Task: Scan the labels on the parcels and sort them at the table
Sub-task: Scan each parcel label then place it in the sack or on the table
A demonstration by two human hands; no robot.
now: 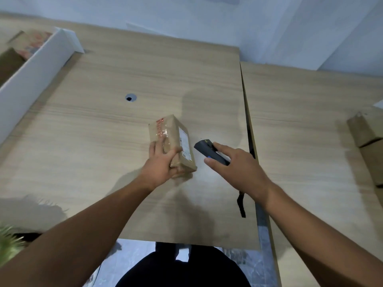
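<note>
A small brown cardboard parcel with red-printed tape stands tilted on its edge at the middle of the wooden table. Its white label faces right. My left hand grips the parcel's near end, thumb on the label side. My right hand holds a dark handheld scanner, whose front end points at the label from a short distance. A black wrist strap hangs below that hand.
A white divider wall runs along the left, with more taped parcels behind it. Brown boxes lie at the right edge of the adjoining table. A cable hole sits in the tabletop. Something green shows at the lower left.
</note>
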